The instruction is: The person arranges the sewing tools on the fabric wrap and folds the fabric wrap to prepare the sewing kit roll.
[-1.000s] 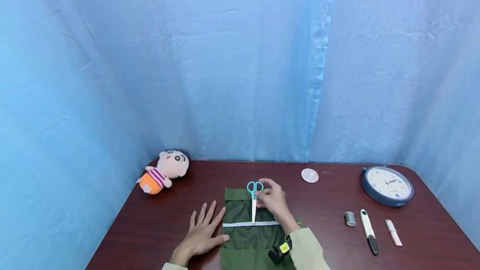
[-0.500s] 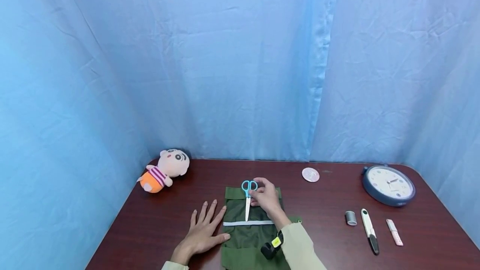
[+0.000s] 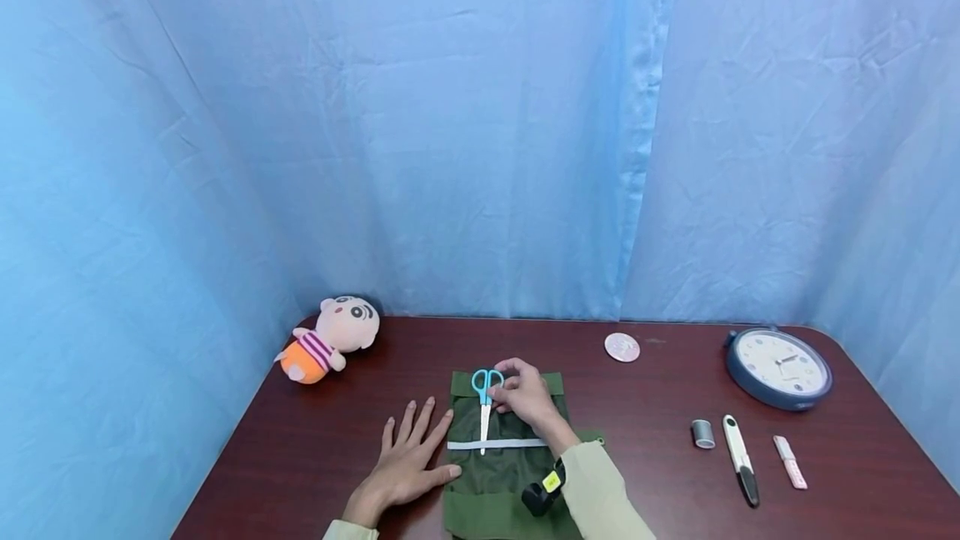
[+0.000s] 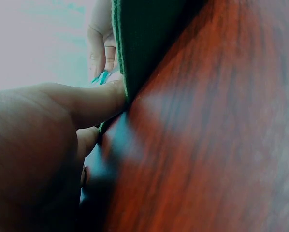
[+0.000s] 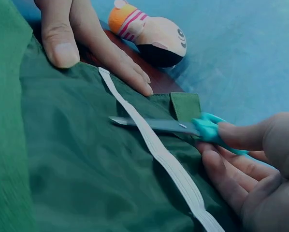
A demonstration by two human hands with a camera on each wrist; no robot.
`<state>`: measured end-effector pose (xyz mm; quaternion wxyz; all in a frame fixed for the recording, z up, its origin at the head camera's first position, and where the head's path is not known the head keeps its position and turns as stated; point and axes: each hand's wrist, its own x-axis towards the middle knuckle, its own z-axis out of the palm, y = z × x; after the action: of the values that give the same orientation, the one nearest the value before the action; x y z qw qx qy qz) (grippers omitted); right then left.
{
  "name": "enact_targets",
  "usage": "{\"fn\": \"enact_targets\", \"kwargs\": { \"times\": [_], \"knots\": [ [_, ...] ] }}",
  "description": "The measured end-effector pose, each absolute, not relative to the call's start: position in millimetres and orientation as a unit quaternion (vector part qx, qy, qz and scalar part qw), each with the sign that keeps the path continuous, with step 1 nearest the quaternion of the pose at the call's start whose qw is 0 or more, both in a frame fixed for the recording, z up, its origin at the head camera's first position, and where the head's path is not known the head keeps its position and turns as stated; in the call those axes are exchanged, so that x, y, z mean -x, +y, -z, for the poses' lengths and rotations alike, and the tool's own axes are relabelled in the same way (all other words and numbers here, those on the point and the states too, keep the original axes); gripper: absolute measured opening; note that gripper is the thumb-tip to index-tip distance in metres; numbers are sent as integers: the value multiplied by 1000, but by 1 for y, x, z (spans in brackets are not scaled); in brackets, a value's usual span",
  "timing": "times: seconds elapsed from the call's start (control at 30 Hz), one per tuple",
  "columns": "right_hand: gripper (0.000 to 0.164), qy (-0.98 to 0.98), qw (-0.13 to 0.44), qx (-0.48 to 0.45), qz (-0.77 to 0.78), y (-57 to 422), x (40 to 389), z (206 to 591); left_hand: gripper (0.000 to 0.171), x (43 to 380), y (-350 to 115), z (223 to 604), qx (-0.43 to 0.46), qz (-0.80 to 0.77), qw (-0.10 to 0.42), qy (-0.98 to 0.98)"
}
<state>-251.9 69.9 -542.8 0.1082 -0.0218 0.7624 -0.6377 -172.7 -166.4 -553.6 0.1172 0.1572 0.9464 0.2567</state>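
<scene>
My right hand [image 3: 525, 397] pinches the light blue handles of a pair of scissors [image 5: 168, 125] between thumb and fingers. The blades are together and lie under a white elastic band [image 5: 159, 153], with the tip showing on its near side. The band runs across a dark green cloth organizer [image 3: 504, 473] that lies spread on the table. Fingers spread, my left hand [image 3: 408, 463] rests on the table at the organizer's left edge, and its thumb [image 5: 62, 46] presses on the cloth edge.
On the table [image 3: 645, 473], a plush doll [image 3: 330, 340] lies at the back left and a round white disc [image 3: 622, 347] at the back. To the right are a blue clock [image 3: 780, 367], a grey thread spool [image 3: 702, 433], a white-and-black knife-shaped tool [image 3: 741, 461] and a small pink-and-white stick [image 3: 790, 462].
My right hand has carried the scissors left, then a little toward me, and the blade tip has slid beneath the white band. The left hand has stayed in place.
</scene>
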Motion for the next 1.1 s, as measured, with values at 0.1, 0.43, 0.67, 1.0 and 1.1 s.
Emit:
{"fn": "enact_targets", "kwargs": {
  "times": [0.1,0.43,0.67,1.0,1.1],
  "knots": [
    [31,769,124,45,626,73,250,542,85,173,-167,553,-154,-258,121,946],
    [37,807,122,86,571,78,244,539,86,175,-168,557,-154,-253,122,947],
    [37,869,82,145,465,79,240,536,85,175,-168,557,-159,-251,120,947],
    [32,881,75,180,432,80,234,532,85,175,-168,556,-159,-250,122,947],
    [31,884,80,191,420,80,233,533,85,175,-168,557,-159,-252,120,947]
  ]
}}
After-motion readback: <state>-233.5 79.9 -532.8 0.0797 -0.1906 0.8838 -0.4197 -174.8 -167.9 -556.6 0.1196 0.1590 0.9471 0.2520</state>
